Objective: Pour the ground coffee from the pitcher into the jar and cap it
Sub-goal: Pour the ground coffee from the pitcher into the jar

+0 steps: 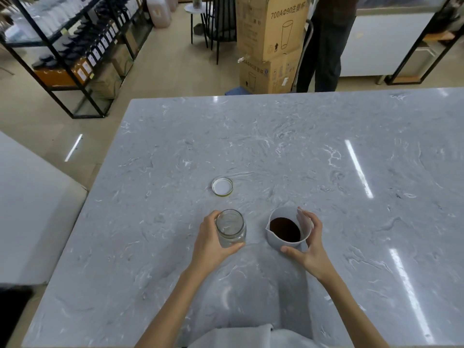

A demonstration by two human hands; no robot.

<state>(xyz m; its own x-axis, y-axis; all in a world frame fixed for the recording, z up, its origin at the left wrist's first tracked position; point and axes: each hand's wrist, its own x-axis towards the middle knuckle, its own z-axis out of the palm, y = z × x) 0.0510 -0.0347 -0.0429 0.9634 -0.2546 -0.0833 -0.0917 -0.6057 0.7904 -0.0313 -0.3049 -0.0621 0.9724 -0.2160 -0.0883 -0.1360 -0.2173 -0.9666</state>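
Note:
A clear glass jar [230, 227] stands upright and uncapped on the grey marble table [326, 159], with no coffee showing inside. My left hand [211, 243] is wrapped around its left side. To its right stands a white pitcher [288, 228] holding dark ground coffee [285, 229], spout toward me and left. My right hand [310, 244] cups the pitcher's right side at the handle, thumb near its base, fingers spread and not fully closed. The jar's lid [222, 186] lies upside down on the table behind the jar, apart from both hands.
Stacked cardboard boxes [272, 41] and a standing person [326, 43] are beyond the table's far edge. Black shelving with bottles [75, 46] stands at the far left. A white counter [25, 209] runs along the left side.

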